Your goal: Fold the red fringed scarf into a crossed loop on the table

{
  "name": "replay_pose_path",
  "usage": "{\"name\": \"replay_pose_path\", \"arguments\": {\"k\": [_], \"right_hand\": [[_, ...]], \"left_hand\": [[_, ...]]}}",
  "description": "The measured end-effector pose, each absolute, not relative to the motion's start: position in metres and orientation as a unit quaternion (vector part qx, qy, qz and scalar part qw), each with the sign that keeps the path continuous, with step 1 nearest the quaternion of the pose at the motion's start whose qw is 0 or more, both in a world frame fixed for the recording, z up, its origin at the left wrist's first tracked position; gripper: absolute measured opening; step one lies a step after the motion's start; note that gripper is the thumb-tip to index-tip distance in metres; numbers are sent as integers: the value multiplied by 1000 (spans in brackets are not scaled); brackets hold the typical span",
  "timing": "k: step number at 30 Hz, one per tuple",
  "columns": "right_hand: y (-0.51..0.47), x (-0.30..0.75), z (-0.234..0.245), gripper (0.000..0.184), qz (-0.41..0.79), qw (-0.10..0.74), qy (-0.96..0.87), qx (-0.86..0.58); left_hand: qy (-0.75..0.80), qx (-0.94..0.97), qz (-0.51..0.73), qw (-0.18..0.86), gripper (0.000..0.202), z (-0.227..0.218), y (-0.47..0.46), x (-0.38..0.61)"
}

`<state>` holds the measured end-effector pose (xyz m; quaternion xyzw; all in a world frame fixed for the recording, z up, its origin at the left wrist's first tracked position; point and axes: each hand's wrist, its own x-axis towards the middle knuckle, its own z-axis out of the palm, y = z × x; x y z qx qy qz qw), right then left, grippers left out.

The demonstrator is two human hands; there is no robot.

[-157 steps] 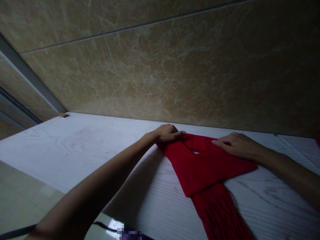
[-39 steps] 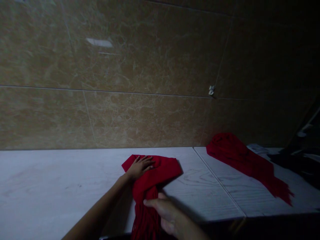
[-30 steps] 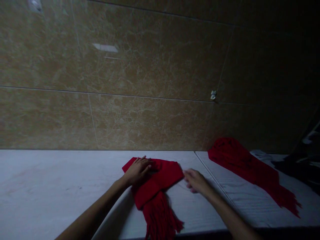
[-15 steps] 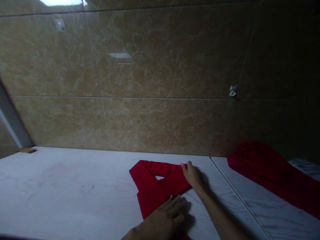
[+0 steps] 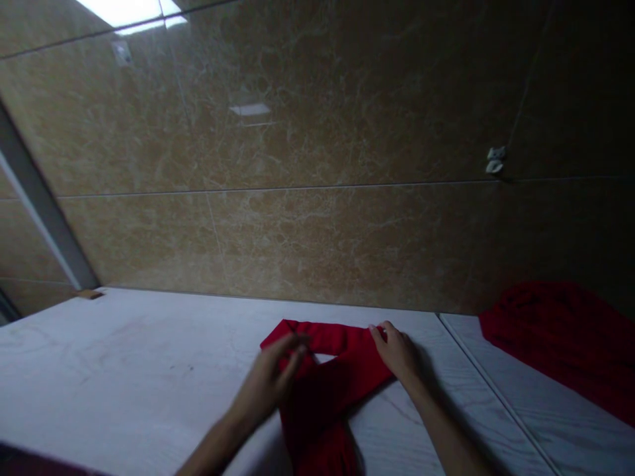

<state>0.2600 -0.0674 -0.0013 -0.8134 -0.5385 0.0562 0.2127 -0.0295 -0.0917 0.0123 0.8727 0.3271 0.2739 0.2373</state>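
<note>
A long red cloth band that looks like a scarf [image 5: 327,390] lies folded on the white table, crossing over itself around a small gap where the tabletop shows. Its near end, which seems fringed, runs off the bottom of the view. My right hand [image 5: 399,350] grips the scarf's right-hand fold between thumb and fingers. Over the left part of the scarf is my left hand [image 5: 272,373], slightly blurred, thumb and fingers apart; whether its fingertips touch the cloth is unclear.
More red cloth [image 5: 560,337] is heaped at the right, beyond a seam [image 5: 496,390] in the white tabletop [image 5: 149,370]. A tan marbled tile wall [image 5: 307,251] rises along the far edge. A small brown block [image 5: 90,293] sits at the far left corner beside a grey post [image 5: 49,218].
My left hand has lifted off the near part of the scarf and moved up and left over its left side. My right hand stays at the right fold. The view has tilted slightly.
</note>
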Motion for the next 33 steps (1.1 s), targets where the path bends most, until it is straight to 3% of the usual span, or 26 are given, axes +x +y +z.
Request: {"name": "replay_pose_path", "arguments": {"k": [2,4,6,10,16,19,22,25,29,33], "right_hand": [[-68,260,-2,36,59,217,-543,-809],[-68,260,-2,38,60,221,-546,-806],[-68,260,-3,37,60,227,-549,-802],[-66,265,-8,27,52,250,-559,-789],[-60,277,-17,21,24,289,-560,-776],[-57,285,-19,20,7,302,-553,-777],[-55,289,-16,21,-17,314,-550,-774],[-54,279,-9,31,-36,323,-578,-748],[-58,249,-5,41,-19,301,-676,-672],[-67,231,-4,53,67,175,-760,-623]], "left_hand": [[498,789,314,175,51,38,-47,-48],[631,723,251,124,54,48,-5,-60],[658,708,216,137,55,43,25,-64],[611,734,230,188,47,20,42,-51],[528,740,294,296,78,11,56,-40],[514,742,280,326,65,13,69,-41],[547,774,244,207,45,18,72,-35],[487,843,224,48,38,26,63,-20],[335,931,126,70,47,23,47,-4],[315,943,53,96,59,4,43,-9]]}}
